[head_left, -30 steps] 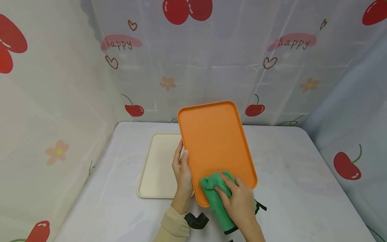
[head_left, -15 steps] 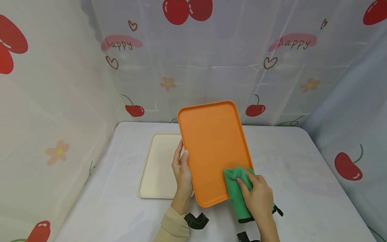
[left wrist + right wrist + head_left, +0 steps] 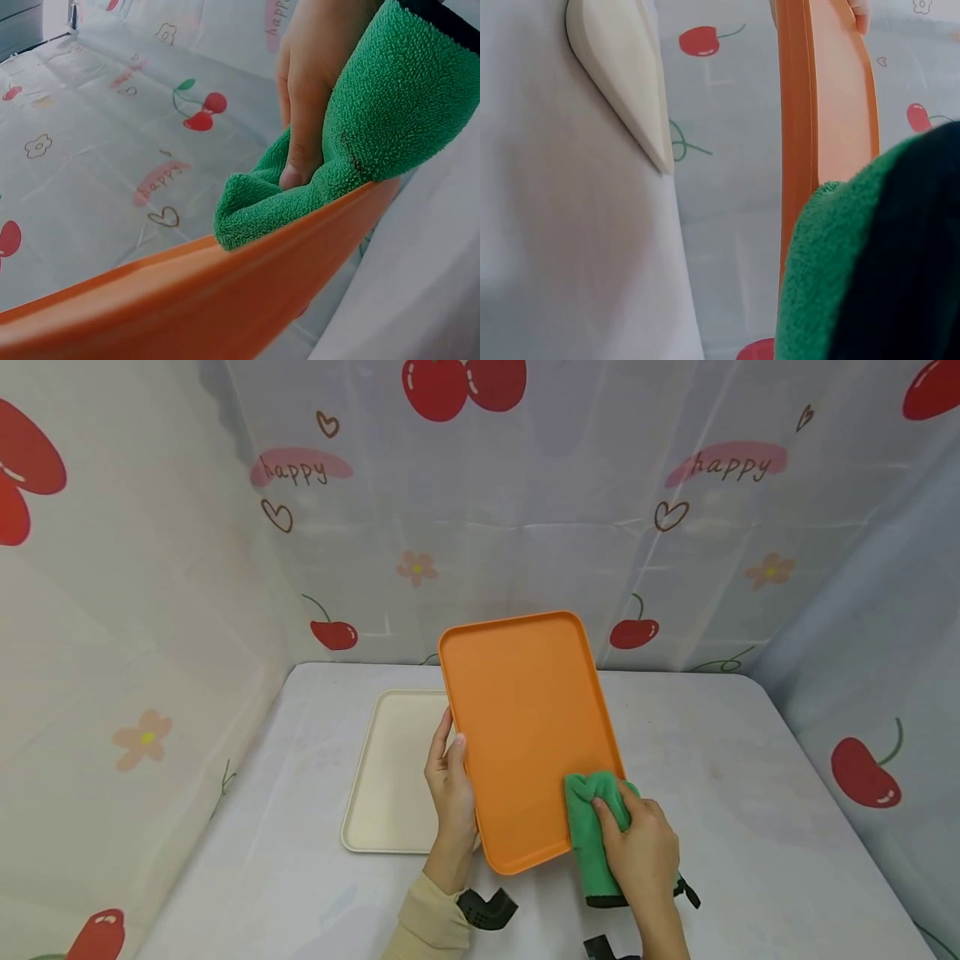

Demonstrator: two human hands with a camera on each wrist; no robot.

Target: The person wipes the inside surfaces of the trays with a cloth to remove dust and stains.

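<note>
The orange tray (image 3: pixel 525 718) is held above the bench (image 3: pixel 750 793), its inner face turned up toward the person. Its long axis runs away from the body, with the far end veering slightly left. The tray lies between the two hands: to the right of the left hand (image 3: pixel 452 785), which grips the left long edge with the thumb at the rim, and to the left of the right hand (image 3: pixel 647 852). The right hand grips a bunched green cloth (image 3: pixel 596 852), which touches the tray and covers its near right corner. This hand is the nearer of the two to that corner; the hands are apart from each other. The cream tray (image 3: pixel 390 777) rests flat on the bench, partly hidden behind the orange tray. A printed curtain (image 3: pixel 525 543) hangs beyond the bench.
</note>
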